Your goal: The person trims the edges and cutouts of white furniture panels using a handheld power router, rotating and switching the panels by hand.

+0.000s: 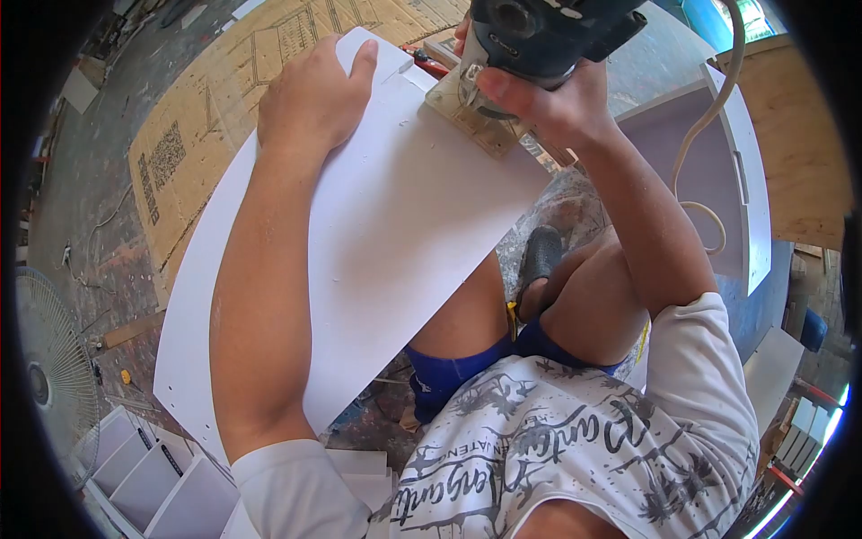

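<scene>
The left hand (314, 99) rests at the edge of the white, curved flat panel (395, 225), thumb apart, pinch undeterminable, while the right hand (561, 99) is closed around the dark-blue power tool (530, 40), its flat base on the panel's right edge.

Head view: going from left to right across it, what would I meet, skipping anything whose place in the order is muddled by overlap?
Fan → small yellow item on the floor → left hand → power tool held by the right hand → brown wooden panel.
</scene>
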The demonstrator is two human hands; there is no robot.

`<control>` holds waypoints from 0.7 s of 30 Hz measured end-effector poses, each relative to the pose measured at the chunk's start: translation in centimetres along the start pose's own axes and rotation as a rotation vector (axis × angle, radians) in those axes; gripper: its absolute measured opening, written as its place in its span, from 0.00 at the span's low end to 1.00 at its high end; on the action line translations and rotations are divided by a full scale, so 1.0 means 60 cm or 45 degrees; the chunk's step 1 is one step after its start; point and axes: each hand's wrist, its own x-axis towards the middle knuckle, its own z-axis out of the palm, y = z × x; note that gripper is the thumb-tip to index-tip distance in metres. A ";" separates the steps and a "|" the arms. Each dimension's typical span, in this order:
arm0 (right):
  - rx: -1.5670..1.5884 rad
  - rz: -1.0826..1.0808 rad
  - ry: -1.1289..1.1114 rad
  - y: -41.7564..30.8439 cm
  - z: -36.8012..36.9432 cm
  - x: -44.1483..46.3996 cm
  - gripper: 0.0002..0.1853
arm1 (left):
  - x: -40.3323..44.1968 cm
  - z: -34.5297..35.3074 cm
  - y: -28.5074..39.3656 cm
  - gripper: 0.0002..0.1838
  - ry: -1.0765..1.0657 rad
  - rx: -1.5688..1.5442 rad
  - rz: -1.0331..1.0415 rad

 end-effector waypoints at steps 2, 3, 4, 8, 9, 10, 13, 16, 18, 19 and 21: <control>0.050 -0.088 0.090 -0.009 0.015 0.006 0.33 | -0.004 0.011 -0.004 0.42 0.087 0.029 0.110; 0.075 -0.134 0.134 -0.011 0.020 0.009 0.32 | -0.008 0.018 -0.004 0.45 0.149 0.064 0.186; 0.021 -0.145 0.123 -0.009 0.019 0.008 0.32 | -0.010 0.022 -0.003 0.48 0.212 0.100 0.262; 0.010 -0.169 0.091 -0.003 0.017 0.008 0.31 | -0.022 -0.006 0.018 0.56 0.010 0.201 0.237; 0.058 -0.172 0.088 -0.004 0.019 0.010 0.30 | -0.029 -0.015 0.032 0.54 -0.014 0.252 0.210; 0.080 -0.194 0.040 -0.004 0.018 0.010 0.30 | -0.036 -0.020 0.042 0.53 -0.041 0.302 0.183; 0.132 -0.236 -0.007 0.005 0.015 0.010 0.29 | -0.041 -0.026 0.047 0.56 0.023 0.159 0.188; 0.136 -0.269 0.117 0.022 0.026 0.015 0.27 | -0.010 -0.021 0.027 0.63 -0.117 0.059 0.157; 0.114 -0.301 0.149 0.021 0.033 0.017 0.27 | -0.015 -0.031 0.027 0.62 -0.137 -0.030 0.207; 0.104 -0.293 0.153 0.019 0.035 0.017 0.27 | -0.016 -0.035 0.026 0.62 -0.144 -0.073 0.232; 0.082 -0.184 0.115 0.007 0.033 0.009 0.27 | -0.013 -0.036 0.020 0.62 -0.173 -0.110 0.254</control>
